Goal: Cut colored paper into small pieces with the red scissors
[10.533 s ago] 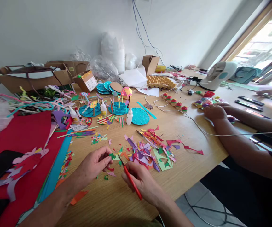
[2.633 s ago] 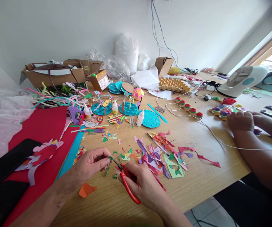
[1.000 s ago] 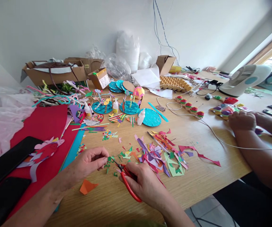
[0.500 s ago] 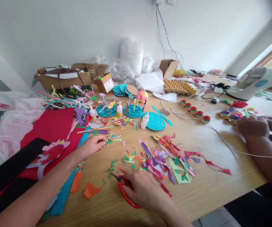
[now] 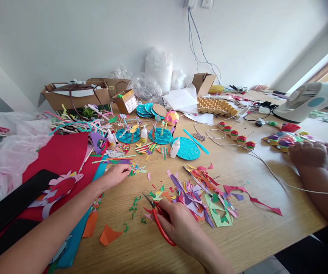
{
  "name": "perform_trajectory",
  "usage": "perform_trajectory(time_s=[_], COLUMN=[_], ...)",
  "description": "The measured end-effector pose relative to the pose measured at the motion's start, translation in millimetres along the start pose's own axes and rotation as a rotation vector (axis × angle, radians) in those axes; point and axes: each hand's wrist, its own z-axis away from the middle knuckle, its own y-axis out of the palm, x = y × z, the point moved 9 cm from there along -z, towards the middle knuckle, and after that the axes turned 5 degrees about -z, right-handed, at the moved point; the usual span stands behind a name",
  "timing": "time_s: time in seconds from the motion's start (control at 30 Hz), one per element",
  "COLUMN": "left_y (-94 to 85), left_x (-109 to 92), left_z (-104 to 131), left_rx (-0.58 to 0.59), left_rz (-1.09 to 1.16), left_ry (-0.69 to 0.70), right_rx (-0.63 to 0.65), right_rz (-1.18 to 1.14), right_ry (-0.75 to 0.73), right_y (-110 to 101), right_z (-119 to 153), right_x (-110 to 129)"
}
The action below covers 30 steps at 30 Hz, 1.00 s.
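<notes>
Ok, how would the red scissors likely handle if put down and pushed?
The scissors should stay stiff, given the metal-looking blades. They'd probably slide rather than roll, since the handles splay. The slender tips might snag loose scraps nearby.

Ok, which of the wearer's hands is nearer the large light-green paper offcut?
Right. The right hand, holding red-handled scissors, is just left of the light-green paper offcut; the left hand is much farther left, and farther forward.
</notes>
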Motion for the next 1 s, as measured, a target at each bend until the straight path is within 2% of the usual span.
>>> perform_trajectory(time_s=[0.3,0.43,0.5,0.6,0.7,0.83,1.0], left_y=[-7.5,-6.4,5.4,36.2,63.9,89.3,96.8], left_x=[-6,-25,-46,-84,-110,-120,-126], left_z=[-3,6,17,38,51,47,41], left_rx=[-0.041,-0.027,0.037,0.18,0.229,0.238,0.245], left_rz=[-0.147,-0.149,-0.133,-0.118,-0.176,-0.369,-0.44], left_ry=[0.062,0.133,0.211,0.362,0.461,0.511,0.523], right_rx=[-0.113,-0.228,-0.289,-0.35,-0.354,-0.345,-0.331], right_rz=[-0.109,-0.235,-0.337,-0.487,-0.562,-0.573,-0.559], right_ry=[0.026,0.012,0.02,0.048,0.064,0.047,0.047], right_y=[-27,-47,-55,-63,-62,-59,-57], right_z=[6,13,17,23,25,26,26], right_x=[-17,-23,-27,-34,-37,-36,-36])
